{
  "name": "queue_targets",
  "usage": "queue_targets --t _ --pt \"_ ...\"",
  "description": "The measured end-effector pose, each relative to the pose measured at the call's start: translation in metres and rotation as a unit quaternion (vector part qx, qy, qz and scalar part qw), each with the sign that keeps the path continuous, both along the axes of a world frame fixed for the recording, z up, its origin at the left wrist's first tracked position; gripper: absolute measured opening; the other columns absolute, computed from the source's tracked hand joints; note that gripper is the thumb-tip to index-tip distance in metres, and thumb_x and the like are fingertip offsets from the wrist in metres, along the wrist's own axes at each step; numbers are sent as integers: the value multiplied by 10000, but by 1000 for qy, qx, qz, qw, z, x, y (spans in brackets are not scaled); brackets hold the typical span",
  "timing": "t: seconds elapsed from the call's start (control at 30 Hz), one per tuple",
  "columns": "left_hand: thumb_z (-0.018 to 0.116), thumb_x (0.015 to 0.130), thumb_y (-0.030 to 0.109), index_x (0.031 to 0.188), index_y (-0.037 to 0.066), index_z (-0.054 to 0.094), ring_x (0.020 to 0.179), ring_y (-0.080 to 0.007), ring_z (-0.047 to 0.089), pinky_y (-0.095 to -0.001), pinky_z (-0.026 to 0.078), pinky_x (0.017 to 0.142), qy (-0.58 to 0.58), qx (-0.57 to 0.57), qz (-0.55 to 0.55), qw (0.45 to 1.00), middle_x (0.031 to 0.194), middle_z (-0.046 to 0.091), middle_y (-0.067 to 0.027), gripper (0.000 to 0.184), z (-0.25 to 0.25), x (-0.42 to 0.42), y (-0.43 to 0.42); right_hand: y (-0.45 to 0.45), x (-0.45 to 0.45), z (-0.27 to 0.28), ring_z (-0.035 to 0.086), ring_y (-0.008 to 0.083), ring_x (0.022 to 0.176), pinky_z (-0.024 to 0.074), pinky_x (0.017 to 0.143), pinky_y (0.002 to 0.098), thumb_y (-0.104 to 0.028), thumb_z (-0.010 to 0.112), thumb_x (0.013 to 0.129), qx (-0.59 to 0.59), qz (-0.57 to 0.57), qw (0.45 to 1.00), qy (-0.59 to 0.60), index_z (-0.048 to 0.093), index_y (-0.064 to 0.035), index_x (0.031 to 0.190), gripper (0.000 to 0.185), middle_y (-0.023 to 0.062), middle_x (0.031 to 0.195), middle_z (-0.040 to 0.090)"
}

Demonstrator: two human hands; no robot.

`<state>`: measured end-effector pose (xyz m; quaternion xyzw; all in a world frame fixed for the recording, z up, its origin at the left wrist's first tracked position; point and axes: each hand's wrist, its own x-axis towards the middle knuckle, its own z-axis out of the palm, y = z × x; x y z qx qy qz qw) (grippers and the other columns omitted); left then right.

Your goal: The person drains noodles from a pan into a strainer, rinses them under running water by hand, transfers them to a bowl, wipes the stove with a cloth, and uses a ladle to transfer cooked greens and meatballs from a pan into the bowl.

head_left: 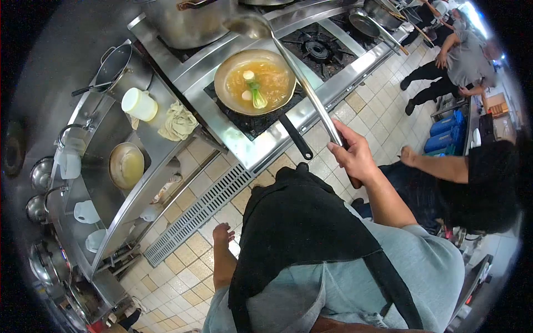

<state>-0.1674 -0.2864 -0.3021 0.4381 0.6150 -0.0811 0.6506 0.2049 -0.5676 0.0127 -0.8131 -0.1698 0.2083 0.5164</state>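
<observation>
A long-handled ladle point(311, 91) is gripped in my right hand point(352, 152), its bowl raised above the back of the stove near a large pot. Below it, a frying pan point(218, 83) rests on a burner, its black handle pointing toward me. Brownish liquid point(272, 83) fills the pan, with a green and white vegetable piece point(257, 95) and pale round pieces in it. My left hand point(223, 233) hangs low over the tiled floor, away from the stove, with its fingers partly curled; whether it holds anything is not clear.
A steel sink counter at left bears a deep pot point(125, 69), a pale yellow container point(139, 105), a crumpled cloth point(178, 121) and a pan point(126, 165). Another person point(477, 177) stands close at right, and more people point(466, 55) are farther back. A large pot point(186, 22) stands behind the pan.
</observation>
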Motion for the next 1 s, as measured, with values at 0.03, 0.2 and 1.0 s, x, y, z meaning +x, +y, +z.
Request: queue_targets --t 0.03,0.2,1.0 --pt "567 891 223 1150 51 535 644 -242 633 -324 501 501 3 6 -18 1000 947 608 -100 313 -9 -7 -2 1 2 -3 571 130 777 482 684 273 -22 629 827 44 0 997 -57 462 -48 1347 547 68 887 597" --pt "552 889 235 1162 48 530 662 -243 624 -344 499 512 -3 33 -108 994 978 595 -110 332 -48 -30 -3 14 12 -9 596 180 953 476 830 282 -13 630 825 -44 6 978 -205 459 -52 1350 553 162 1094 612" --pt "619 864 252 1216 45 533 674 -211 639 -323 509 528 27 4 154 988 988 635 -100 417 19 51 -145 -33 126 -10 386 59 398 343 324 203 -76 547 881 259 175 820 479 440 -24 1299 434 14 691 449"
